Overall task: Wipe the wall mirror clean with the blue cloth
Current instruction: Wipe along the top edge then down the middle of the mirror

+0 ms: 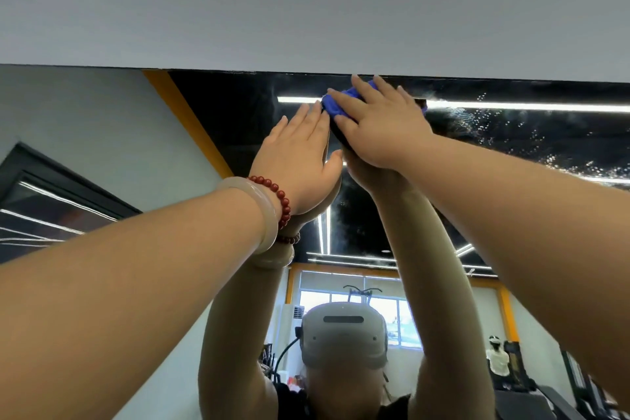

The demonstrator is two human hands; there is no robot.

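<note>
Nearest, on the raised left wrist, bangle and beads. Further up, left hand laid flat on the mirror, fingers straight and close together, holding nothing. Probably planted there as a brace, to steady so high a reach. Just beside it to the right, right hand spread wide over the cloth, fingers straight, pressing the bunched blue wad against the glass rather than gripping it (flat pressure, likely to keep more cloth in contact). Cloth high on the mirror, just under the top edge, blue showing between and beyond the fingers.

Edges and room:
- **Up:** none. Right fingertips at or all but at the top edge, and beyond it only plain wall.
- **Left:** blocked at once by the left hand, unless lifted away.
- **Right:** wide open along the top strip, and worth taking. Droplets scattered over the glass there, apparently unwiped.
- **Down:** open too, past both wrists.

Judged mid-task: top strip in hand, wet patch on the right yet to do. Risks: streaks left along the edge, and prints from the bare left palm on glass meant to end up clean.
</note>
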